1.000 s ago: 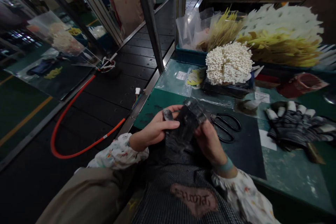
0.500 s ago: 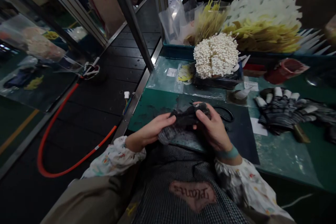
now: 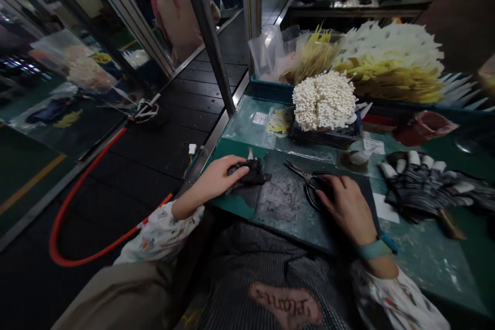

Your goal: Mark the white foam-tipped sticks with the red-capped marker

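My left hand (image 3: 226, 175) is closed over a crumpled dark knit glove (image 3: 258, 178), pressed down on the left part of the work surface. The fingers hide part of it, and a pale grey tip sticks up at its far side. My right hand (image 3: 350, 206) has its fingers on the black handles of a pair of scissors (image 3: 308, 178), lying on the dark mat (image 3: 280, 196). The blades point away to the left, slightly apart. Bare mat lies between the two hands.
Striped work gloves (image 3: 412, 185) with white fingertips lie at the right, beside a small wooden block (image 3: 450, 224). Behind the mat stand a bundle of white-tipped stems (image 3: 325, 100), a red cup (image 3: 425, 126) and trays of yellow and white pieces. A metal post (image 3: 211, 36) rises at the left.
Both hands were together on the dark glove. The right hand has let go and moved right onto the scissors. The left hand has moved the glove down to the table's left.
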`<state>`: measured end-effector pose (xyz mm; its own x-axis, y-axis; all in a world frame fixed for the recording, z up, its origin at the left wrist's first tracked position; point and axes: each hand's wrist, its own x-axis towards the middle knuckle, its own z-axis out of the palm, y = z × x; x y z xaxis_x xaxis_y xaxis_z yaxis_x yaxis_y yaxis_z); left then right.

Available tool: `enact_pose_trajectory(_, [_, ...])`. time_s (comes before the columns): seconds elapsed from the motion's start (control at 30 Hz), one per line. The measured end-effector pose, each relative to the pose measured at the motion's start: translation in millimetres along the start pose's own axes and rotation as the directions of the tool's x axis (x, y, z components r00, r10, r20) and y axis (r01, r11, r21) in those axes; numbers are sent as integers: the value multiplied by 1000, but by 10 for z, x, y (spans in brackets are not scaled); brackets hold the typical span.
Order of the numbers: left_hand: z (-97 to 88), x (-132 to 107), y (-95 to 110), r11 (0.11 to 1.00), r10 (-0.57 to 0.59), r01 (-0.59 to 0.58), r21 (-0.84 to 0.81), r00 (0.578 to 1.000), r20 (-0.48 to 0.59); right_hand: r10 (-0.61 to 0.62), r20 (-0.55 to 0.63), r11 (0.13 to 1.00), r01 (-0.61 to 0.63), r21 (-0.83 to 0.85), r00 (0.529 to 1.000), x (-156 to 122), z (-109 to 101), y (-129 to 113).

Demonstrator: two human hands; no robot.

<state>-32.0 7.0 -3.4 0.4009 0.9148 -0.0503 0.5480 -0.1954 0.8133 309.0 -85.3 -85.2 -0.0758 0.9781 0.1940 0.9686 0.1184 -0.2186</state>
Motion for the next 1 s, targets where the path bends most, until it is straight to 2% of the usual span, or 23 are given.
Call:
enact_pose_trajectory(0.17, [-120, -5, 35, 995, 100, -102, -20, 989, -108, -30, 89, 995, 39, -94, 996, 93, -14, -8])
enact_pose_trajectory(0.23, [-159, -5, 40, 991, 80, -91, -95, 991, -111, -47, 104, 995, 56, -87, 993, 112, 3, 7])
enact_pose_trajectory(0.3, [-185, -10, 49, 968, 3, -27, -248, 995, -96, -43, 109, 999, 46, -23, 993, 125, 14, 27])
enact_pose_trajectory(0.37, [-194, -17, 58, 882, -106, 61, -468, 992, -71, -13, 114, 994, 1, 108, 993, 141, -12, 35])
enact_pose_trajectory(0.43, [-187, -22, 67, 725, -213, 156, -671, 977, -3, 50, 119, 948, -84, 308, 992, 159, -88, -4])
enact_pose_trajectory(0.5, [-166, -20, 74, 570, -272, 225, -790, 959, 77, 99, 172, 801, -181, 571, 980, 172, -194, -115])
enact_pose_trajectory(0.57, [-136, -15, 78, 478, -290, 241, -845, 951, 107, 64, 285, 545, -273, 793, 956, 170, -275, -301])
enact_pose_trajectory(0.63, [-98, -13, 80, 444, -293, 234, -865, 950, 107, -82, 372, 254, -342, 905, 924, 153, -281, -535])
enact_pose_trajectory(0.7, [-60, -17, 79, 446, -287, 230, -865, 952, 105, -257, 386, 17, -395, 918, 886, 130, -210, -771])
enact_pose_trajectory(0.73, [-44, -21, 78, 456, -281, 226, -861, 954, 102, -319, 376, -59, -414, 908, 870, 120, -161, -876])
enact_pose_trajectory(0.77, [-30, -27, 76, 472, -274, 218, -855, 957, 93, -357, 368, -92, -425, 901, 858, 114, -113, -967])
enact_pose_trajectory(0.8, [-21, -33, 75, 488, -265, 204, -848, 961, 78, -370, 369, -81, -425, 901, 853, 112, -74, -1042])
enact_pose_trajectory(0.83, [-16, -38, 75, 506, -256, 187, -842, 965, 60, -364, 372, -27, -409, 912, 854, 116, -51, -1101])
enact_pose_trajectory(0.93, [-19, -56, 85, 567, -227, 138, -812, 974, 7, -322, 342, 255, -267, 929, 883, 155, -74, -1196])
enact_pose_trajectory(1.0, [-28, -70, 104, 629, -188, 108, -770, 982, -15, -329, 320, 401, -175, 899, 888, 195, -133, -1217])
